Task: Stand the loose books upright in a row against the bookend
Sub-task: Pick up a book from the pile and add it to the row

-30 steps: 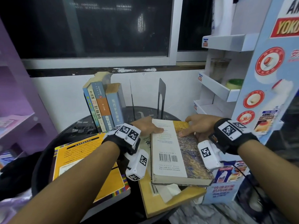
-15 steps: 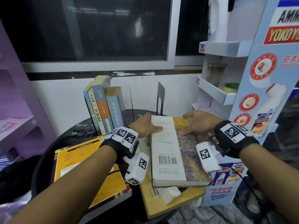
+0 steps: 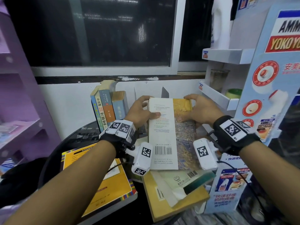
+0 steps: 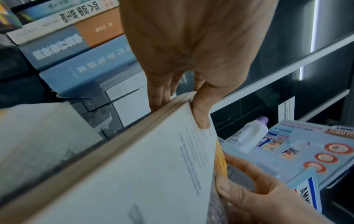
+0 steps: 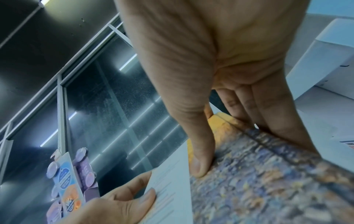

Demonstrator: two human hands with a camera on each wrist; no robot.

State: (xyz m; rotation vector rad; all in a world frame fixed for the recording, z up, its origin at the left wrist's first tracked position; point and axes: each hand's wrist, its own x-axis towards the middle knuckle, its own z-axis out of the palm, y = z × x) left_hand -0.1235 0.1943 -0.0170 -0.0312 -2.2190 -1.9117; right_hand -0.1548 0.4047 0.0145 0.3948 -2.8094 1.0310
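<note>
Both hands hold a thick book (image 3: 168,135) with a white and painted back cover by its far corners, its far end tilted up above a stack. My left hand (image 3: 146,106) grips the left corner, thumb on the cover (image 4: 134,174), fingers behind. My right hand (image 3: 194,108) grips the right corner (image 5: 268,174) the same way. The dark metal bookend (image 3: 165,93) stands just behind the book. Several upright books (image 3: 107,109) lean in a row to its left; their spines (image 4: 76,50) show in the left wrist view.
A yellow book (image 3: 100,181) lies flat on the round black table (image 3: 81,137) at the left. Under the held book lie a pale green book (image 3: 183,177) and a tan one (image 3: 186,202). A cardboard display stand (image 3: 267,111) rises close on the right, a purple shelf (image 3: 19,111) on the left.
Both hands have lifted the book's far end off the stack and tilted it upward; the grip moved from flat on the cover to around the far corners.
</note>
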